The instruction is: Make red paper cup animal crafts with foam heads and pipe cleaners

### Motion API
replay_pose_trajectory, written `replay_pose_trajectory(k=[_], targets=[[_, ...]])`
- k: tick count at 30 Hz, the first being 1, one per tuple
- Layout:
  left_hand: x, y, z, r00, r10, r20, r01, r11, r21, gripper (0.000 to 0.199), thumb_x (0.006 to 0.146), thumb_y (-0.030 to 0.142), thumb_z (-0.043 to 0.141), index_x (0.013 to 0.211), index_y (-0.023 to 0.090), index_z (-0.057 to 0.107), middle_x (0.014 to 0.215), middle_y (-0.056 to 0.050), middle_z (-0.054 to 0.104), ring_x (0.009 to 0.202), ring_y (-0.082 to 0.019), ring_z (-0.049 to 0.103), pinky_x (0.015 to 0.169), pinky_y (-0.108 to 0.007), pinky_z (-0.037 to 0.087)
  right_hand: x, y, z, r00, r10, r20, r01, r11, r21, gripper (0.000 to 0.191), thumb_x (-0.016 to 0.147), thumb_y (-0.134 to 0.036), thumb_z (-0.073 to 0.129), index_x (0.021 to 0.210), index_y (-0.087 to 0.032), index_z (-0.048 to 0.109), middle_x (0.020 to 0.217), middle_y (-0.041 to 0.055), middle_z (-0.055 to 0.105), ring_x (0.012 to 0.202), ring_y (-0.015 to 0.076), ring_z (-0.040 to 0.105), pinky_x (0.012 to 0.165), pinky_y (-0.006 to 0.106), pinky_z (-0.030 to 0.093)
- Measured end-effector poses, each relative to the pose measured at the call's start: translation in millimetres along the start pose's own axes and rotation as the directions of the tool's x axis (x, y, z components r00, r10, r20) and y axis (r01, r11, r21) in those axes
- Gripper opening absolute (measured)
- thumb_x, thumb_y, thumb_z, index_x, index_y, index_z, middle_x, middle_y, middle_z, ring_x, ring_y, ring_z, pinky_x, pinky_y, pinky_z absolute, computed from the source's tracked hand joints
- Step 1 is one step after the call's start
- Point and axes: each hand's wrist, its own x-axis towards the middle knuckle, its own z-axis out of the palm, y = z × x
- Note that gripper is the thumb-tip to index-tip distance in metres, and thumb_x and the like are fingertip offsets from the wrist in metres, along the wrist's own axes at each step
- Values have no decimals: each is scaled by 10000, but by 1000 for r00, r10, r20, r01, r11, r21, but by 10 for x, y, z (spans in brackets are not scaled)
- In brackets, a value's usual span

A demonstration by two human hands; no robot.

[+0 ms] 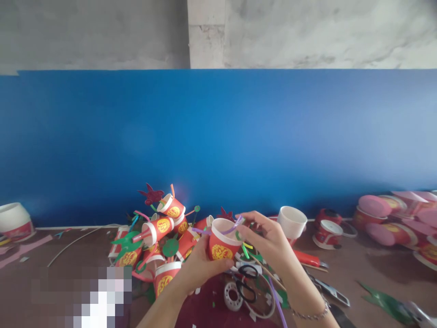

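Held up in the middle of the view is a red paper cup [223,248] with a yellow emblem and a white rim, its mouth tilted towards me. My left hand [196,269] is wrapped round its left side and bottom. At the cup's right rim, my right hand [268,237] is closed in a pinch on a purple straw [235,225]. A small green piece shows by the right fingertips. Just below the cup lie black-handled scissors [248,291] and a white tape spool [233,296].
Left of my hands, red cups [162,225] with straws and green cutouts are piled up. To the right stand a white cup [292,221], an orange-red cutter [309,258] and several cups with pink discs [375,207]. A blue panel [218,136] rises behind the table.
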Motion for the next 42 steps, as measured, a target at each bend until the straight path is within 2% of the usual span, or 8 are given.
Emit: replay_pose_trajectory(k=[7, 11, 17, 23, 27, 32, 37, 42], targets=[[-21, -15, 26, 998, -42, 53, 38, 997, 69, 707, 638, 324, 811, 1257, 181, 500, 1138, -119, 652, 1012, -278, 606, 828, -347, 482, -12, 22, 47, 995, 26, 101, -14, 993, -116, 190, 768, -323, 628, 867, -194, 726, 793, 48, 683, 712, 197, 594, 623, 300, 472], [-33, -8, 42, 991, 76, 107, -79, 997, 17, 695, 707, 400, 756, 1308, 206, 467, 1288, -122, 575, 1157, -287, 539, 956, -363, 432, -27, 19, 64, 993, -48, 104, 59, 993, -102, 179, 820, -335, 586, 882, -201, 689, 972, 63, 666, 855, 211, 591, 740, 319, 475], [-55, -59, 143, 984, 131, -122, -139, 989, -57, 605, 860, 538, 508, 1366, 222, 406, 1422, -91, 455, 1360, -251, 339, 1120, -351, 273, -80, -41, 215, 989, -30, 147, 11, 992, 128, 322, 943, -440, 402, 1079, -209, 581, 946, 52, 660, 836, 177, 593, 728, 269, 483], [1, -190, 229, 920, 232, -315, -238, 971, 22, 546, 868, 536, 482, 1319, 230, 498, 1432, -52, 444, 1431, -216, 167, 1168, -317, 109, -121, -45, 278, 984, -71, 162, 77, 997, -32, 276, 926, -450, 435, 982, -219, 575, 973, 47, 649, 897, 197, 587, 821, 305, 458], [9, -119, 187, 922, 227, -313, -231, 973, 23, 410, 836, 459, 581, 1187, 253, 628, 1289, -54, 579, 1384, -234, 281, 1129, -314, 228, -108, 23, 249, 981, -23, 194, 71, 967, -245, 223, 813, -423, 604, 838, -208, 548, 840, 30, 637, 761, 191, 573, 685, 298, 450], [-7, -12, 137, 847, 354, -396, -308, 935, 177, 332, 825, 440, 611, 1059, 219, 693, 1106, -72, 654, 1103, -262, 561, 932, -309, 432, -80, 20, 249, 976, -12, 217, 73, 958, -277, 171, 791, -345, 613, 858, -203, 546, 845, 33, 642, 764, 188, 575, 671, 281, 431], [-31, 21, 141, 837, 260, -481, -270, 962, 49, 316, 782, 454, 659, 968, 202, 704, 926, -64, 717, 971, -276, 624, 810, -309, 480, -65, -11, 236, 979, -9, 204, 78, 940, -333, 145, 772, -299, 612, 819, -196, 523, 776, 8, 614, 676, 156, 532, 615, 265, 402], [-35, 36, 133, 926, 231, -298, -278, 952, -126, 468, 773, 397, 687, 1197, 226, 581, 1225, -79, 620, 1171, -275, 541, 943, -341, 450, -56, 13, 203, 977, -19, 213, 85, 949, -304, 108, 767, -257, 603, 837, -203, 541, 810, 4, 631, 718, 161, 559, 651, 268, 421]])
